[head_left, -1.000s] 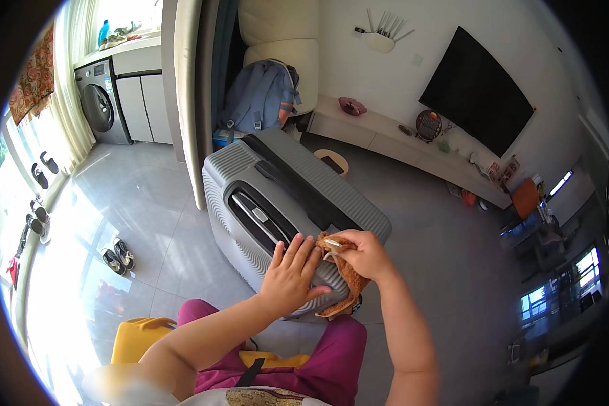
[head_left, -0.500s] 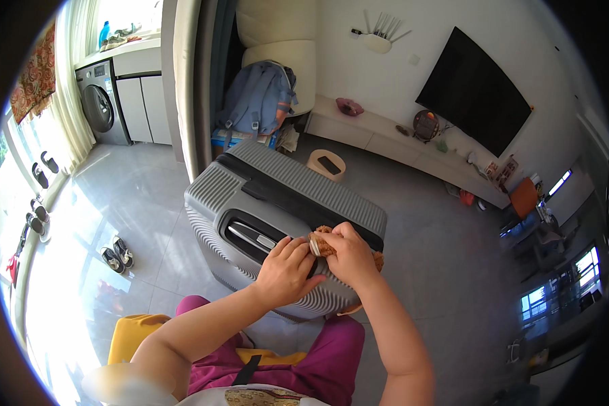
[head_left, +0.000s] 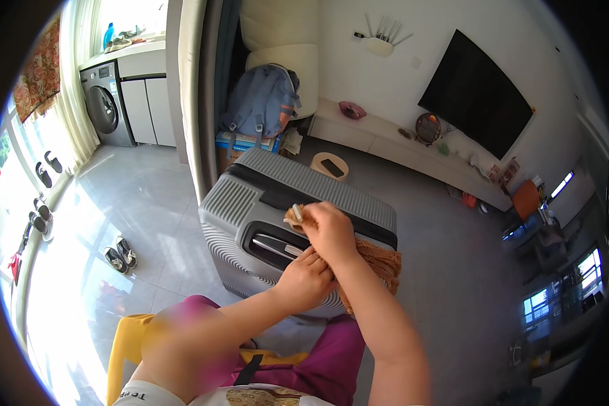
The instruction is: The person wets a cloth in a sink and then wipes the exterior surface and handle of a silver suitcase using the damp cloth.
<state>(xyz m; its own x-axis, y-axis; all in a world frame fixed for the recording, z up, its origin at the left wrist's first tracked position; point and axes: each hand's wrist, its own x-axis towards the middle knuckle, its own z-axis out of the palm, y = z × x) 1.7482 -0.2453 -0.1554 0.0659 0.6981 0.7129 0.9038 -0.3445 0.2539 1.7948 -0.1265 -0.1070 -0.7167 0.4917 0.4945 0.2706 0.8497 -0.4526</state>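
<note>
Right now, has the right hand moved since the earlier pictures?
Yes: against the two shoes on the floor, the right hand is now further left and higher in view.

a grey front-loading washing machine (head_left: 103, 108) stands beside a pale-grey cabinet (head_left: 145, 111); a flat black television (head_left: 477, 95) hangs on a white wall (head_left: 386, 81).

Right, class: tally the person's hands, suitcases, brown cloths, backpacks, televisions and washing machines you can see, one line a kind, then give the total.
Hands: 2 (left hand, right hand)
Suitcase: 1
Brown cloth: 1
Backpack: 1
Television: 1
Washing machine: 1
Total: 7
</note>
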